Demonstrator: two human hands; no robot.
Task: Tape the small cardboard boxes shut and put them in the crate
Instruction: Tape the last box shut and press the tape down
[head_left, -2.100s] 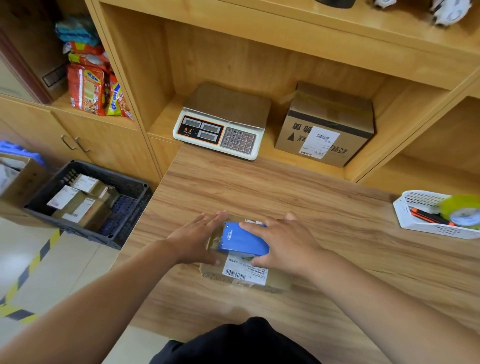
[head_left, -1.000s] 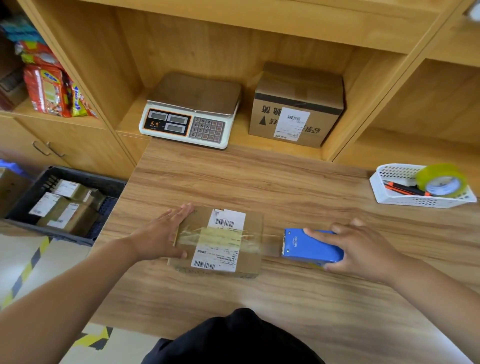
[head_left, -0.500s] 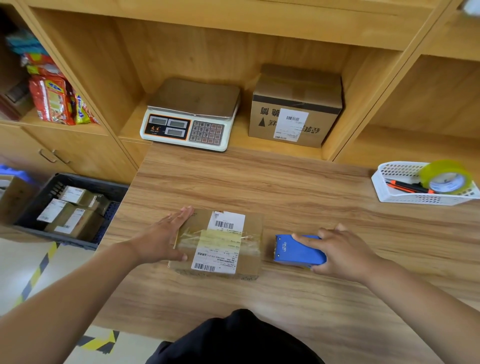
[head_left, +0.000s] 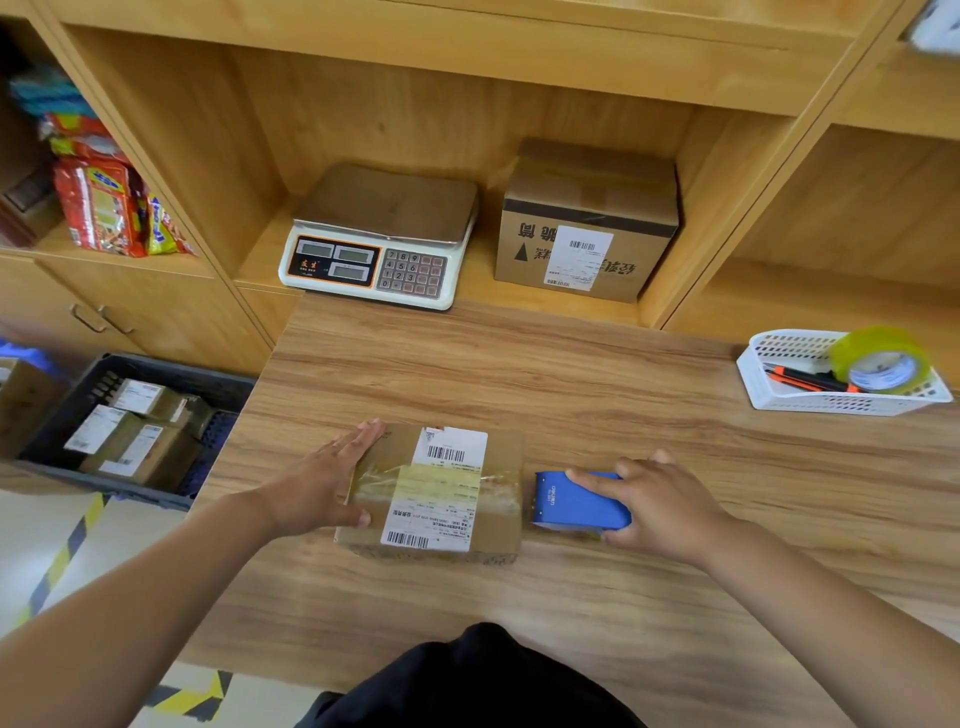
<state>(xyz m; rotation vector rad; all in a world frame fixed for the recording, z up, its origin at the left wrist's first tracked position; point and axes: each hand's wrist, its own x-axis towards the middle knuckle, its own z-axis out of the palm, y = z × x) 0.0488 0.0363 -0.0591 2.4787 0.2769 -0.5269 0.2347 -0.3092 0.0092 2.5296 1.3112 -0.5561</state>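
**Packing station, head view.** The left hand (head_left: 322, 480) lies flat on the left end of the small cardboard box (head_left: 501, 519). The left fingers (head_left: 363, 435) are straight and released, with the thumb along the box's near left edge. The box rests on the bench (head_left: 519, 374) between the two hands. A strip of clear tape (head_left: 379, 480) runs across its top, over a white shipping label (head_left: 441, 512). The right hand (head_left: 667, 512) grasps a blue tape dispenser (head_left: 576, 504), the right fingers (head_left: 592, 478) curled over its top. The dispenser sits on the bench just right of the box, a narrow gap apart from it.

**Surroundings.** Beyond the left fingers, an open shelf (head_left: 483, 293) at the back of the bench carries an electronic scale (head_left: 382, 236). Beyond the right fingers, the same shelf holds a larger cardboard box (head_left: 587, 208) with its own label. Snack packets (head_left: 104, 208) stand in a neighbouring compartment, far left of and beyond the left fingers. The bench's left edge lies between the left hand and the crate (head_left: 171, 368).

**Containers.** The dark crate stands on the floor, left of the left fingers and below bench level. It holds several labelled small boxes (head_left: 130, 447) grouped toward its left side, and its mesh bottom is exposed at the right. Well to the right of the right fingers, a white basket (head_left: 831, 404) stands on the bench. It holds a roll of yellowish tape (head_left: 880, 361), which leans at its right end, and orange-and-black tools (head_left: 800, 376), which lie flat beside the roll.
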